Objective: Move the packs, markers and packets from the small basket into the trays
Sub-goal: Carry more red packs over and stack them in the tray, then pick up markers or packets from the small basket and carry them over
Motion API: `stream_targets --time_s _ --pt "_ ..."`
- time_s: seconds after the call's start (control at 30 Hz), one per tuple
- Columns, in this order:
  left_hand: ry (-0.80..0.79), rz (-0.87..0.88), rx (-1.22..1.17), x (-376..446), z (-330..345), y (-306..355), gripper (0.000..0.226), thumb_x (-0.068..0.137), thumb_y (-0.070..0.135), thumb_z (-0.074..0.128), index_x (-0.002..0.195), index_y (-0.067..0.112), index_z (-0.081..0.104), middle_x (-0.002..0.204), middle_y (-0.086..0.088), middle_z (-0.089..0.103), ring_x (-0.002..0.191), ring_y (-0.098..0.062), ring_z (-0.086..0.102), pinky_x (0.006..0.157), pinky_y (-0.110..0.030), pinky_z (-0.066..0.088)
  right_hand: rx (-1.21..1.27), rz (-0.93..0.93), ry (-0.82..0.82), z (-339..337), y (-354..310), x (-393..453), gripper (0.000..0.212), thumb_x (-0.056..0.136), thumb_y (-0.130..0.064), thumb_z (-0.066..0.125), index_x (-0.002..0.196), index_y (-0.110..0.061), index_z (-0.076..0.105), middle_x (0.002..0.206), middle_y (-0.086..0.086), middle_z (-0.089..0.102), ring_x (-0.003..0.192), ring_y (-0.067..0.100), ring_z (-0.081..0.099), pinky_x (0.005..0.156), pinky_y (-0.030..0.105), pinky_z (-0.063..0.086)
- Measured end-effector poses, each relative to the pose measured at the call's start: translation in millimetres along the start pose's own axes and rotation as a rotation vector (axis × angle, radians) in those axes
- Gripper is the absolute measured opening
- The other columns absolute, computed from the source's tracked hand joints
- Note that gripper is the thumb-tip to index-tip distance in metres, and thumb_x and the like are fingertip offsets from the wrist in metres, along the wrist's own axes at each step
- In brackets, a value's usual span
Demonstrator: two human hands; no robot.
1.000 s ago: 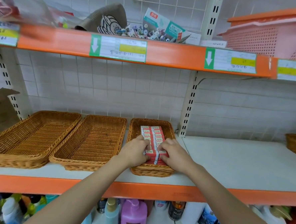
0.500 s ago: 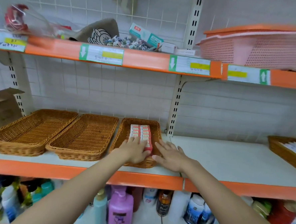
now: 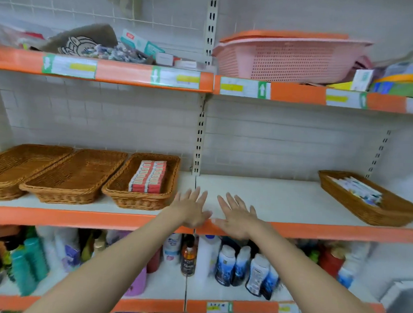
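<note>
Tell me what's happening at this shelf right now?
A person stands at a white shelf with an orange front edge. Both hands are open and hold nothing: the left hand and right hand hover with fingers spread over the shelf's front. The red-and-white packs lie stacked in the third brown wicker tray. The two wicker trays left of it look empty. Another wicker tray at far right holds pale packets.

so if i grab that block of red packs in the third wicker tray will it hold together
Probably not: the red packs look like separate small boxes in rows, with no wrap visible. Likely stiff and light, so they should slide easily in the wicker tray.
</note>
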State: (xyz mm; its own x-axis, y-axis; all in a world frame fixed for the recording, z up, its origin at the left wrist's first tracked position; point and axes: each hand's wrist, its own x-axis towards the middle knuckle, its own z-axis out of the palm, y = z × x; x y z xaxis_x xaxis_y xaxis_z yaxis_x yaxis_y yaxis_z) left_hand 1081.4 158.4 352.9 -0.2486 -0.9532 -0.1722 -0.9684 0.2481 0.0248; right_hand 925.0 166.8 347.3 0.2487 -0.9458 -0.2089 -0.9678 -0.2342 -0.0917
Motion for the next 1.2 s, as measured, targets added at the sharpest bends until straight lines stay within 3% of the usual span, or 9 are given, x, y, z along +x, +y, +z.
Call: stream_targets --time_s 0.37,1.2 --pt "-0.043 0.119 0.053 32 3 88 0.067 0.102 0.051 0.019 0.152 0.022 -0.014 0.159 -0.004 -0.020 0.148 -0.026 -0.013 0.119 -0.046 -0.005 0.068 0.104 0.009 17 93 -27 0.071 0.100 -0.055 0.028 0.153 -0.029 -0.012 0.160 -0.002 -0.019 0.148 0.020 -0.017 0.119 0.051 -0.002" --pt "-0.026 0.510 0.051 231 -37 322 0.071 0.099 0.058 0.019 0.153 0.021 -0.011 0.160 -0.003 -0.016 0.148 -0.025 -0.010 0.120 -0.043 -0.004 0.038 0.469 0.134 -29 360 -26 0.072 0.100 -0.055 0.025 0.154 -0.024 -0.011 0.161 0.003 -0.019 0.148 0.022 -0.015 0.118 0.049 -0.003"
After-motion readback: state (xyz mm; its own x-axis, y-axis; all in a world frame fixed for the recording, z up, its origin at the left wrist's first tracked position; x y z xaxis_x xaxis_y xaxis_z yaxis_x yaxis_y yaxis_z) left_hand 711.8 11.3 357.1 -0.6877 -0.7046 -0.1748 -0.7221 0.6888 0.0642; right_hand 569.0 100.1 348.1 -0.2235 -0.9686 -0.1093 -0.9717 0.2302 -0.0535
